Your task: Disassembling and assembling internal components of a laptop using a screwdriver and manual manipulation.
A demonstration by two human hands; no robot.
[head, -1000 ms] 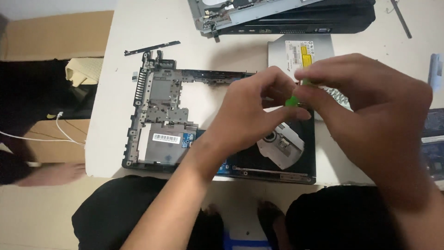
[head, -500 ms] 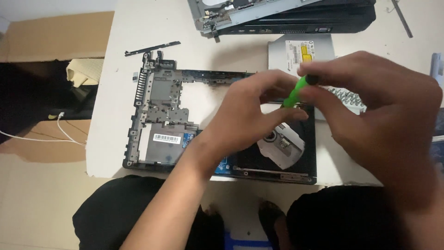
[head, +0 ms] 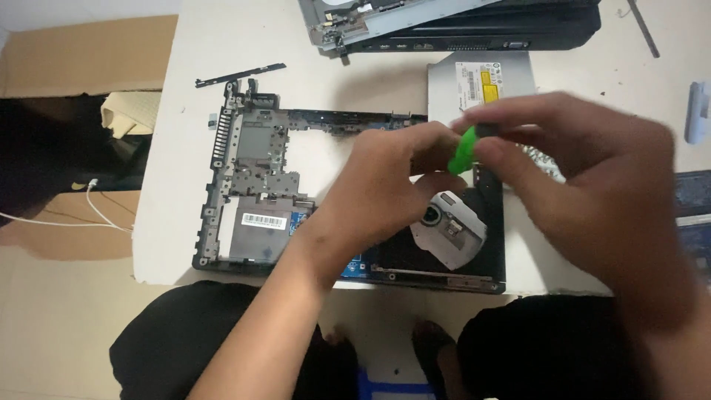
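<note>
An opened laptop base [head: 255, 192] lies on the white table [head: 200, 44], its metal frame and a round optical drive mechanism [head: 448, 230] exposed. Both my hands hover together above its right half. My right hand [head: 585, 185] pinches a small bright green tool [head: 464, 150] by its dark handle. My left hand [head: 385, 185] has its fingers curled against the tool's green end. What lies under the hands is hidden.
A silver optical drive [head: 481, 78] rests behind the hands. Another dismantled dark laptop [head: 459, 22] lies at the table's far edge. A thin black strip [head: 241, 74] sits at the back left. A cardboard box [head: 81, 55] and white cable [head: 81, 215] are on the left.
The green tool has shifted and shows more of its length between my fingers. Both hands stay together over the drive, the right one slightly lower and more blurred.
</note>
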